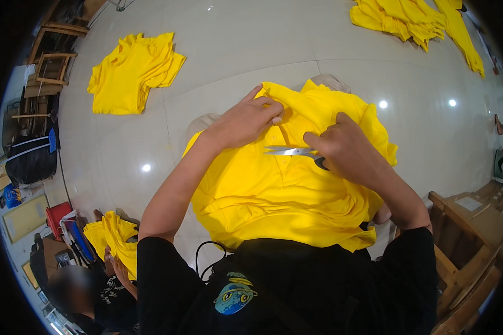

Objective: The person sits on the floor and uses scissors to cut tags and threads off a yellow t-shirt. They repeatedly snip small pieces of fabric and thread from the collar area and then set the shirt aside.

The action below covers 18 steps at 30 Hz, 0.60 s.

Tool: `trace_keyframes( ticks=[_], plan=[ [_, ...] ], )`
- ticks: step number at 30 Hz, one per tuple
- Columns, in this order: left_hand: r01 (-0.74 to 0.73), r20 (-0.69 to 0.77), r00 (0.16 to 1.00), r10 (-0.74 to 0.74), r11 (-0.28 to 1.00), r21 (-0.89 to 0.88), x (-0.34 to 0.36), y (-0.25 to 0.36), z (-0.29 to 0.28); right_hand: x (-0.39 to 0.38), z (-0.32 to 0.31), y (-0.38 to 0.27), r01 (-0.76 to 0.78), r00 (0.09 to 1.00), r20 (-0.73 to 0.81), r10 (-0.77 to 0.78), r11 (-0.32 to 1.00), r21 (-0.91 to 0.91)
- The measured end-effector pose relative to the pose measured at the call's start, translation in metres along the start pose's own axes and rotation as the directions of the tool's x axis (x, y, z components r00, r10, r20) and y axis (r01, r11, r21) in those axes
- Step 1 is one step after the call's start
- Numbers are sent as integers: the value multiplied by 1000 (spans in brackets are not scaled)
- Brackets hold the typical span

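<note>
A yellow polo shirt (262, 192) lies spread over my lap, collar away from me. My left hand (246, 118) pinches the fabric beside the collar and button placket. My right hand (346, 149) grips small silver scissors (289, 151) with dark handles, their blades pointing left across the placket just below the collar. Both forearms come in from black short sleeves at the bottom.
A pile of yellow shirts (131, 71) lies on the pale tiled floor at upper left, another heap (408, 19) at upper right. A seated person (103, 290) at lower left handles a yellow shirt (114, 237). Wooden furniture (469, 245) stands at the right, wooden frames (53, 61) far left.
</note>
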<state>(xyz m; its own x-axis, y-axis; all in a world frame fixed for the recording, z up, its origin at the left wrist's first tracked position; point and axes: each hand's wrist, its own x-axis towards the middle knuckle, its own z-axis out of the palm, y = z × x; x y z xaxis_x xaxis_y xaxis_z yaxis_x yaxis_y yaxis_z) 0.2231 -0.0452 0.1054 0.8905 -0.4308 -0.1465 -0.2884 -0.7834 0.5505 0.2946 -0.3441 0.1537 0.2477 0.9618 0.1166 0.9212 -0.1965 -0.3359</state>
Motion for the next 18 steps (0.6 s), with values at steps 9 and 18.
trace_keyframes(
  ticks=[9, 18],
  plan=[
    [362, 78, 928, -364, 833, -418, -15, 9, -1, 1, 2, 15, -91, 995, -41, 86, 988, -128],
    [191, -128, 939, -319, 794, -577, -23, 13, 14, 8, 1, 15, -76, 996, -52, 68, 986, -152]
  ],
)
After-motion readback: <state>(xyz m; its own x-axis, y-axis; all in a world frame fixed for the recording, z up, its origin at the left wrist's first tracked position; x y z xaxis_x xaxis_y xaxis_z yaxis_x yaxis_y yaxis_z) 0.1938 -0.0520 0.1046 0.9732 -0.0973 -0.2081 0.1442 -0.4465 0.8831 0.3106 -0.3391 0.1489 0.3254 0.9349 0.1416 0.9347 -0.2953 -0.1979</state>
